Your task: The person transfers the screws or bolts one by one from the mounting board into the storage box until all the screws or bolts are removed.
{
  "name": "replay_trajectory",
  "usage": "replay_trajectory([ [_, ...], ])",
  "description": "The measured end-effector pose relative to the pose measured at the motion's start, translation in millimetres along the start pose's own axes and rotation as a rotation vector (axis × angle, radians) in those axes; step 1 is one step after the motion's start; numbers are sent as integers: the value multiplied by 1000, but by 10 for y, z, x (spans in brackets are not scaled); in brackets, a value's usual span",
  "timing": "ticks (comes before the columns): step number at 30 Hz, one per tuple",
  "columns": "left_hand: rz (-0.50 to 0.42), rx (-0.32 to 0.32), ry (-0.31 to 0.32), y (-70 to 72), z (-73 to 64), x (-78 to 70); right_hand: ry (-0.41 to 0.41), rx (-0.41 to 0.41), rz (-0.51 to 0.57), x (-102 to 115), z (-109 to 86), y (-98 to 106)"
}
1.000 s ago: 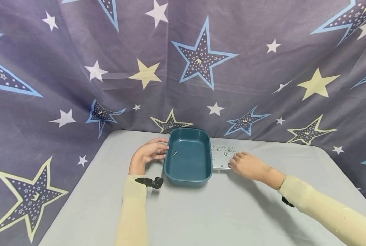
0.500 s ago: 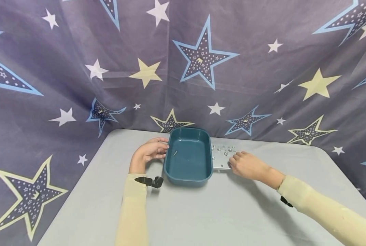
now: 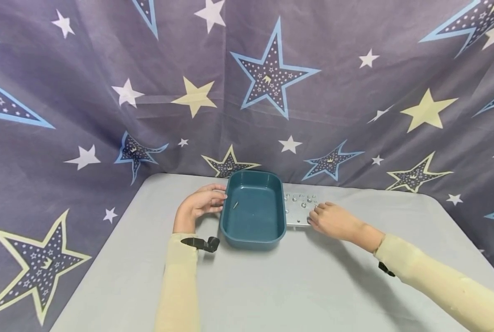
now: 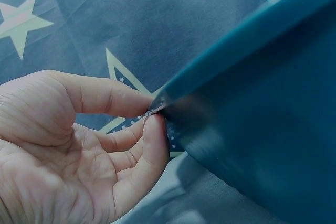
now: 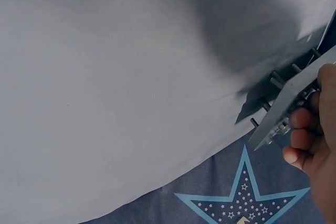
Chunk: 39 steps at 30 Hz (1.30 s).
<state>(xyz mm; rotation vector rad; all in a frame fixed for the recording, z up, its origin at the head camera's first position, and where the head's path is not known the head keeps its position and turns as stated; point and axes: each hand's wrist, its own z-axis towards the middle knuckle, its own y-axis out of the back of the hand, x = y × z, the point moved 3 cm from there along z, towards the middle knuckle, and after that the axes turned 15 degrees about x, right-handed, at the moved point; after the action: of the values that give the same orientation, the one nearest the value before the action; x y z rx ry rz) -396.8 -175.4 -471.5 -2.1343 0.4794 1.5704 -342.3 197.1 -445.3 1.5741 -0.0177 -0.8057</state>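
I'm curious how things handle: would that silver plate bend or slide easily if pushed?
The silver plate is probably stiff, judging by its straight edges. It may scrape or catch, since bolts poke out underneath.

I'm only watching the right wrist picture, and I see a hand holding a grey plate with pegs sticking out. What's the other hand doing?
Observer: The left hand has its fingers on the rim of a blue tray.
Operator: Ooh, is there anything in the tray?
Observer: Yes, one small, thin piece lies inside, near the left wall.
Operator: And where's my plate next to that?
Observer: In the head view, the plate is right beside the tray's right side, with the right hand at its far end. I can't tell whether plate and tray touch.
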Motion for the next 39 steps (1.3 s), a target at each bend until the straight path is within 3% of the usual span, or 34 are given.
replay_trajectory([
  [39, -9, -5, 1, 15, 7, -2, -6, 9, -18, -28, 46, 18],
])
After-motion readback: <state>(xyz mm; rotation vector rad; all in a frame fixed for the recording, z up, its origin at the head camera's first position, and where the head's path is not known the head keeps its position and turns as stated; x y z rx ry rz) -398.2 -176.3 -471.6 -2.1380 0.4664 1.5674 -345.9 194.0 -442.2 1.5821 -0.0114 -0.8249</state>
